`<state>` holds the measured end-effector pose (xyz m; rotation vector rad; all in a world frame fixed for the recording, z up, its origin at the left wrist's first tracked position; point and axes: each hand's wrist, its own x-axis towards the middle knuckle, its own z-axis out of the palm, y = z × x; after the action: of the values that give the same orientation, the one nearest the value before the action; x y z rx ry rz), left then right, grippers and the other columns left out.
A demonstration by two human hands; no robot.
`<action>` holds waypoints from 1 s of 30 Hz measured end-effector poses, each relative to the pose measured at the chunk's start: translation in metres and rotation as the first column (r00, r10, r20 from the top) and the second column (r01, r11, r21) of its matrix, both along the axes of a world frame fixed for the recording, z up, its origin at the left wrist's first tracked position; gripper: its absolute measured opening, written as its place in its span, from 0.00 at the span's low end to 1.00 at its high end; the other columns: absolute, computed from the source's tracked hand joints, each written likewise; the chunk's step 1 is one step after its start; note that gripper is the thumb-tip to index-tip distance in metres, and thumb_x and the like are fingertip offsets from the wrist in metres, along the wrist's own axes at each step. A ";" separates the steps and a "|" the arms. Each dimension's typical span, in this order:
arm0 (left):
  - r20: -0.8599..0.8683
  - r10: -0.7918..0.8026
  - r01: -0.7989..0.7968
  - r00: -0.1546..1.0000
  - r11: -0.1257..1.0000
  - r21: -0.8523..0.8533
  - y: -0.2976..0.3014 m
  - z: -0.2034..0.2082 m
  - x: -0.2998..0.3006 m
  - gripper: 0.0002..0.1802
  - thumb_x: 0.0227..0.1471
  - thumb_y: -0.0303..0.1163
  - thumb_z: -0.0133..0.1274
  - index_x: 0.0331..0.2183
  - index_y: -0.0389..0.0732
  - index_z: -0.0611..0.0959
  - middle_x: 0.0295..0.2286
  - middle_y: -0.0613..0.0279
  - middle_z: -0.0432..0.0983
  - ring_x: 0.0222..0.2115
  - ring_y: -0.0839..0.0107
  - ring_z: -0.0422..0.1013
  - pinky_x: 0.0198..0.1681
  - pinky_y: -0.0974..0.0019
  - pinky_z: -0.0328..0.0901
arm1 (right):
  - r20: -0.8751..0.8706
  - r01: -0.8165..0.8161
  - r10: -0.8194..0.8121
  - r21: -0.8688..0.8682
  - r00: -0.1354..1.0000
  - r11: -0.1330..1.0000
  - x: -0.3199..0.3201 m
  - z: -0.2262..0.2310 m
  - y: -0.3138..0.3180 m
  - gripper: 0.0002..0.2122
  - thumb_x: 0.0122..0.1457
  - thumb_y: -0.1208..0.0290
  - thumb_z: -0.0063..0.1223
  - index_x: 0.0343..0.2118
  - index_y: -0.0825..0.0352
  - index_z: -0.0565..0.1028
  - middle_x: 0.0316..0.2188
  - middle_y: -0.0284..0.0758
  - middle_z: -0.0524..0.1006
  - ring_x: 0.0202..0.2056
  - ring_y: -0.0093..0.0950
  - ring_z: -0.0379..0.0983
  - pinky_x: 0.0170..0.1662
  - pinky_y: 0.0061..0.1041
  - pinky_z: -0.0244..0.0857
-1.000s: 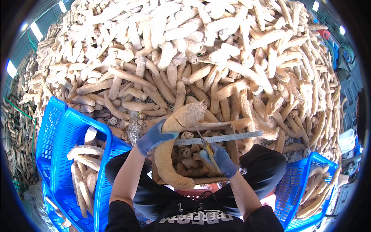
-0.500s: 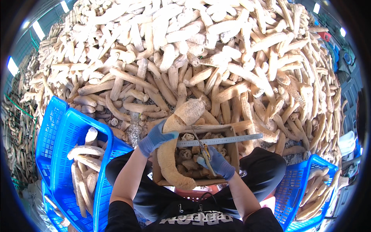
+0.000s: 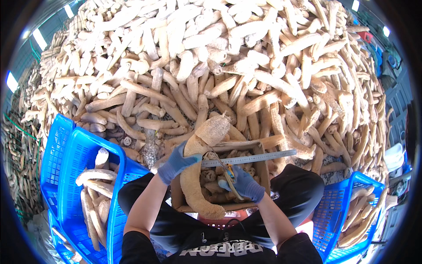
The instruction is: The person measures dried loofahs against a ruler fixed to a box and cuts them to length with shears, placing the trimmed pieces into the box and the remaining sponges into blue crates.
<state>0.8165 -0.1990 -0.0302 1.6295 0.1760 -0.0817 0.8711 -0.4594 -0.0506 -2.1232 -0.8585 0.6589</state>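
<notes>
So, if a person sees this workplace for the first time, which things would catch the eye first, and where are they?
Probably the large heap of pale, loofah-like gourds, filling most of the upper picture. Next, at lower middle, the gloved left hand grips a long curved gourd over a cardboard box, while the gloved right hand holds a scissor-like tool. Bright blue baskets flank the person on both sides.

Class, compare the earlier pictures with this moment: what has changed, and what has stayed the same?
The right hand has moved a little to the left, bringing the scissors-like tool closer to the loofah. Nothing was newly grasped or released. The left hand still holds the loofah, and the ruler still spans the box.
</notes>
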 end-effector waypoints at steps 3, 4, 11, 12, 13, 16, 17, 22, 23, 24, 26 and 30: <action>-0.064 -0.101 0.097 0.993 0.994 -0.051 -0.010 0.014 -0.001 0.38 0.41 0.39 0.63 0.52 0.35 0.66 0.44 0.61 0.70 0.44 0.75 0.65 0.49 0.68 0.61 | -0.003 0.008 -0.008 0.004 1.000 1.000 -0.001 -0.006 -0.004 0.35 0.48 0.46 0.57 0.50 0.71 0.62 0.46 0.53 0.67 0.47 0.47 0.66 0.49 0.37 0.62; -0.093 -0.155 0.146 0.984 0.985 -0.095 -0.014 0.020 -0.002 0.39 0.41 0.39 0.63 0.53 0.35 0.66 0.44 0.61 0.70 0.44 0.75 0.65 0.50 0.68 0.61 | -0.002 0.007 -0.007 0.018 1.000 1.000 0.001 -0.008 -0.003 0.35 0.48 0.46 0.57 0.50 0.71 0.62 0.46 0.53 0.67 0.47 0.47 0.66 0.49 0.37 0.62; -0.158 -0.287 0.288 0.945 0.957 -0.015 -0.013 0.009 -0.005 0.41 0.42 0.39 0.63 0.54 0.36 0.64 0.47 0.60 0.68 0.47 0.74 0.64 0.52 0.66 0.60 | -0.063 0.098 -0.096 0.037 0.993 0.994 -0.007 -0.009 -0.002 0.30 0.47 0.46 0.58 0.40 0.73 0.69 0.39 0.53 0.72 0.40 0.46 0.71 0.44 0.36 0.65; -0.179 -0.291 0.293 0.940 0.956 -0.020 -0.012 0.006 -0.004 0.41 0.42 0.39 0.63 0.54 0.36 0.64 0.47 0.60 0.68 0.47 0.74 0.64 0.51 0.67 0.60 | -0.063 0.104 -0.106 -0.031 0.992 0.994 -0.008 -0.012 -0.003 0.30 0.47 0.46 0.58 0.39 0.73 0.70 0.37 0.52 0.73 0.38 0.46 0.72 0.42 0.36 0.66; -0.202 -0.294 0.296 0.934 0.955 -0.022 -0.011 0.004 -0.006 0.41 0.42 0.39 0.63 0.54 0.36 0.64 0.47 0.60 0.68 0.47 0.74 0.64 0.51 0.67 0.60 | -0.063 0.107 -0.114 -0.094 0.992 0.990 -0.011 -0.018 -0.002 0.29 0.47 0.46 0.58 0.38 0.73 0.70 0.35 0.51 0.74 0.37 0.46 0.73 0.40 0.36 0.67; -0.172 -0.301 0.268 0.938 0.945 -0.189 -0.014 0.000 -0.010 0.40 0.42 0.39 0.62 0.54 0.36 0.64 0.46 0.60 0.69 0.46 0.74 0.65 0.51 0.67 0.60 | -0.136 0.107 -0.129 -0.155 0.982 0.982 -0.021 -0.025 -0.006 0.28 0.47 0.46 0.58 0.37 0.71 0.71 0.32 0.49 0.75 0.33 0.46 0.74 0.36 0.36 0.68; -0.187 -0.304 0.270 0.934 0.945 -0.187 -0.014 -0.002 -0.012 0.41 0.42 0.41 0.62 0.54 0.36 0.64 0.46 0.60 0.69 0.46 0.73 0.65 0.51 0.67 0.60 | -0.172 0.106 -0.133 -0.154 0.976 0.982 -0.024 -0.026 -0.007 0.28 0.47 0.46 0.58 0.37 0.71 0.71 0.31 0.49 0.76 0.32 0.46 0.74 0.35 0.36 0.69; -0.249 -0.381 0.301 0.890 0.903 -0.306 -0.012 -0.018 -0.019 0.41 0.42 0.45 0.62 0.54 0.36 0.65 0.45 0.60 0.69 0.46 0.72 0.65 0.50 0.68 0.61 | 0.016 0.038 -0.038 -0.009 0.999 0.999 -0.026 -0.041 -0.024 0.28 0.50 0.48 0.56 0.42 0.71 0.68 0.37 0.50 0.74 0.39 0.46 0.73 0.41 0.35 0.67; -0.229 -0.404 0.326 0.886 0.892 -0.312 -0.015 -0.019 -0.020 0.42 0.42 0.46 0.62 0.54 0.36 0.65 0.46 0.60 0.69 0.46 0.72 0.64 0.50 0.68 0.61 | 0.013 0.038 -0.039 0.044 0.999 0.998 -0.027 -0.046 -0.027 0.28 0.50 0.48 0.55 0.43 0.71 0.68 0.38 0.50 0.74 0.40 0.45 0.72 0.42 0.35 0.67; -0.209 -0.427 0.351 0.880 0.881 -0.318 -0.018 -0.020 -0.021 0.42 0.42 0.47 0.62 0.54 0.36 0.65 0.46 0.60 0.68 0.46 0.72 0.64 0.50 0.68 0.60 | 0.083 0.023 -0.031 0.100 0.996 0.995 -0.027 -0.052 -0.028 0.27 0.50 0.50 0.56 0.41 0.71 0.68 0.34 0.50 0.74 0.38 0.45 0.72 0.40 0.36 0.67; -0.214 -0.469 0.379 0.857 0.855 -0.355 -0.022 -0.027 -0.024 0.43 0.42 0.47 0.62 0.54 0.36 0.64 0.46 0.59 0.68 0.46 0.72 0.65 0.50 0.68 0.61 | 0.222 -0.021 -0.026 0.208 0.975 0.978 -0.027 -0.060 -0.027 0.25 0.50 0.52 0.58 0.38 0.73 0.69 0.27 0.49 0.74 0.33 0.45 0.73 0.35 0.37 0.67; -0.083 -0.474 0.439 0.877 0.859 -0.263 -0.019 -0.049 -0.022 0.45 0.43 0.48 0.61 0.56 0.36 0.60 0.48 0.55 0.66 0.49 0.69 0.63 0.52 0.67 0.60 | -0.038 0.080 -0.082 -0.046 0.996 0.996 -0.027 -0.041 -0.023 0.25 0.49 0.52 0.58 0.37 0.72 0.71 0.31 0.49 0.74 0.35 0.45 0.73 0.38 0.36 0.67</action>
<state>0.7946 -0.2180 -0.0792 1.3957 -0.1145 -0.5709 0.8445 -0.4823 -0.0921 -2.1651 -0.7389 0.6815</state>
